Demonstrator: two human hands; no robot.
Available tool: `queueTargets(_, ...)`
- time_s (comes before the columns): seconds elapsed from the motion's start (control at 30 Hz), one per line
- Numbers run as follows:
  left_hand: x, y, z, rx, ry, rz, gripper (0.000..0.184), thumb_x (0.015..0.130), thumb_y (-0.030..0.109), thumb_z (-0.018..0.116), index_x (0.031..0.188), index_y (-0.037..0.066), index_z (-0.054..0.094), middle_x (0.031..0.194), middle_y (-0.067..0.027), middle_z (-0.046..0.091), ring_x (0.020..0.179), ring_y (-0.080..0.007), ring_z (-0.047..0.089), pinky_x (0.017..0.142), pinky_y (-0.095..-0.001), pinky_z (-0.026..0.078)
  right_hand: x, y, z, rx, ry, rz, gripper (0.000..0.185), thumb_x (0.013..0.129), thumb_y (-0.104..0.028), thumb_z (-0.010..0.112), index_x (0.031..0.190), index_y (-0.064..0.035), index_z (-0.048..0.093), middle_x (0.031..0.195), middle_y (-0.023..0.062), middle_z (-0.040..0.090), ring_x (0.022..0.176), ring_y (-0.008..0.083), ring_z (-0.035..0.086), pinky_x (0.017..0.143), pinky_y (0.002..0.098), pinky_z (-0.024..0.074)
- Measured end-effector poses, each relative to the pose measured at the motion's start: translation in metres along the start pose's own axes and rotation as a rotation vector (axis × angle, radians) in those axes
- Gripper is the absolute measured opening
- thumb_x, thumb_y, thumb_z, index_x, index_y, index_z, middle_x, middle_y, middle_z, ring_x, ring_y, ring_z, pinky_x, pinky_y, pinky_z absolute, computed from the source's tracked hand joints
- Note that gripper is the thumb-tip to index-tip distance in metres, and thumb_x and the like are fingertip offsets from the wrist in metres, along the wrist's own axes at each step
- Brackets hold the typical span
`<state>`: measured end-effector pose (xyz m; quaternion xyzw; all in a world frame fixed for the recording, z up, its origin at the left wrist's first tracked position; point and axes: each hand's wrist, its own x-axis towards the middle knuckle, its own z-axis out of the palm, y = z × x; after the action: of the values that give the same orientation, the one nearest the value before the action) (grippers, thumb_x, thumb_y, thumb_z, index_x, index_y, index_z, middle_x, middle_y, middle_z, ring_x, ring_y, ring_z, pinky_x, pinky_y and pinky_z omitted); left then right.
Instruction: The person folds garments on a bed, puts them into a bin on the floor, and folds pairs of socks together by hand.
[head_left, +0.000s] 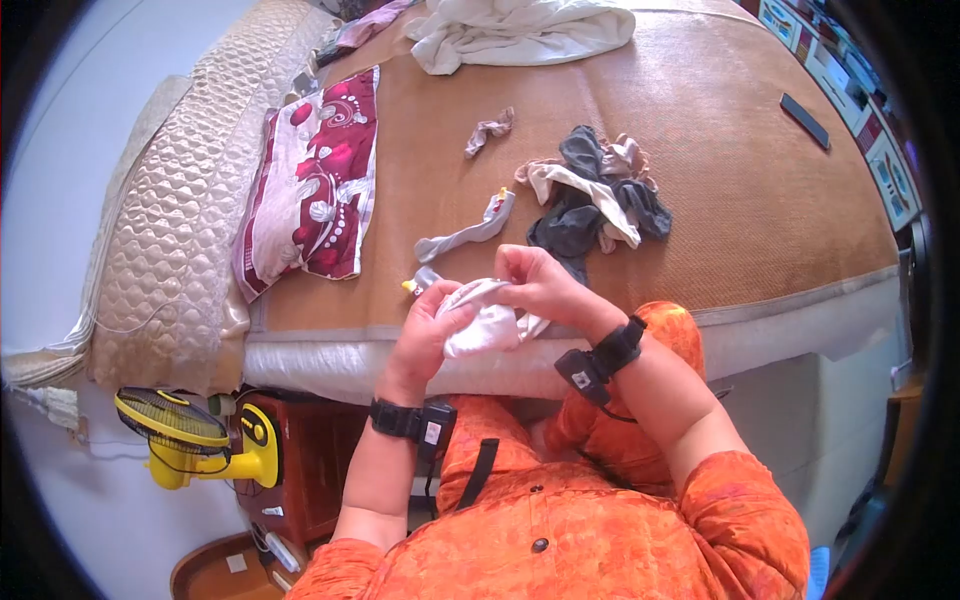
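Observation:
Just above the front edge of the bed, both my hands grip a white sock, partly bunched up. My left hand pinches its left side between thumb and fingers. At its upper right, my right hand has the fabric between thumb and fingertips. Right behind my left hand lies a grey sock with a yellow figure, partly hidden. A similar grey sock is stretched out farther back. Beyond my right hand is a heap of dark grey, white and beige socks.
A crumpled beige sock lies on the brown bed mat. The patterned pillow is at left, a white blanket at the far side, and a dark phone at right. A yellow fan stands left of the bed.

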<state>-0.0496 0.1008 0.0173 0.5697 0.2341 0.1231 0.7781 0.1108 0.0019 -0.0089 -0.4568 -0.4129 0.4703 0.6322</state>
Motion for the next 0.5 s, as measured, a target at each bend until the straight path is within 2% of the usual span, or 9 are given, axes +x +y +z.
queueTargets(0.03,0.002,-0.005,-0.003,-0.032,0.058,0.017,0.015,0.079,0.003,0.058,0.092,0.006,0.052,0.087,-0.0025,0.057,0.076,-0.0082,0.055,0.066,-0.0212,0.046,0.000,0.000,0.001,-0.188,0.086,-0.084,0.021,0.070,-0.001,0.060,0.064,-0.0057,0.041,0.059,-0.0023,0.046,0.052,0.0055,0.043,0.046,0.0198,0.0341)
queueTargets(0.07,0.004,-0.009,-0.005,-0.064,0.115,0.033,0.013,0.080,0.003,0.056,0.092,0.006,0.053,0.089,-0.0038,0.058,0.077,-0.0092,0.055,0.067,-0.0221,0.047,0.000,0.001,0.001,-0.186,0.087,-0.084,0.021,0.070,-0.001,0.060,0.064,-0.0057,0.041,0.059,-0.0023,0.046,0.052,0.0055,0.043,0.046,0.0198,0.0341)
queueTargets(0.13,0.009,-0.013,-0.007,-0.086,0.157,0.058,0.012,0.081,0.002,0.053,0.092,0.005,0.052,0.089,-0.0048,0.058,0.077,-0.0102,0.056,0.067,-0.0228,0.047,0.001,0.002,0.002,-0.633,0.319,-0.490,0.016,0.067,0.001,0.057,0.065,-0.0028,0.041,0.058,0.0043,0.042,0.051,0.0126,0.042,0.046,0.0247,0.0347)
queueTargets(0.17,0.011,-0.014,-0.008,-0.110,0.198,0.085,0.012,0.082,0.000,0.051,0.093,0.005,0.051,0.090,-0.0058,0.058,0.078,-0.0112,0.057,0.067,-0.0234,0.048,0.001,0.002,0.003,-0.633,0.319,-0.493,0.016,0.067,0.001,0.057,0.065,-0.0028,0.041,0.058,0.0043,0.042,0.051,0.0126,0.042,0.046,0.0247,0.0347)
queueTargets(0.23,0.013,-0.010,0.000,-0.135,0.256,0.097,0.011,0.083,0.001,0.050,0.093,0.005,0.051,0.089,-0.0062,0.058,0.077,-0.0115,0.056,0.066,-0.0234,0.048,-0.001,0.002,0.007,-0.602,0.432,-0.482,0.015,0.062,0.002,0.055,0.066,-0.0015,0.041,0.061,0.0097,0.040,0.054,0.0196,0.043,0.048,0.0289,0.0359)
queueTargets(0.37,0.018,-0.013,0.002,-0.097,0.363,0.144,0.015,0.082,-0.003,0.045,0.094,0.004,0.048,0.087,-0.0076,0.058,0.076,-0.0121,0.056,0.062,-0.0237,0.048,-0.001,0.000,0.009,-0.545,0.443,-0.452,0.014,0.064,0.002,0.054,0.065,-0.0018,0.041,0.062,0.0099,0.041,0.054,0.0209,0.043,0.048,0.0295,0.0369)
queueTargets(0.43,0.021,-0.017,-0.004,-0.049,0.377,0.156,0.018,0.080,-0.005,0.043,0.094,0.004,0.048,0.087,-0.0077,0.057,0.075,-0.0118,0.056,0.062,-0.0235,0.048,-0.001,0.000,0.008,-0.561,0.420,-0.563,0.015,0.063,0.001,0.056,0.066,-0.0024,0.042,0.065,0.0119,0.044,0.057,0.0288,0.047,0.049,0.0340,0.0391)
queueTargets(0.5,0.023,-0.020,-0.008,-0.001,0.387,0.169,0.020,0.079,-0.007,0.041,0.094,0.003,0.048,0.087,-0.0078,0.057,0.075,-0.0115,0.056,0.061,-0.0234,0.048,-0.002,-0.001,0.011,-0.563,0.375,-0.621,0.014,0.063,0.001,0.055,0.067,-0.0026,0.042,0.066,0.0116,0.044,0.057,0.0294,0.048,0.050,0.0345,0.0396)
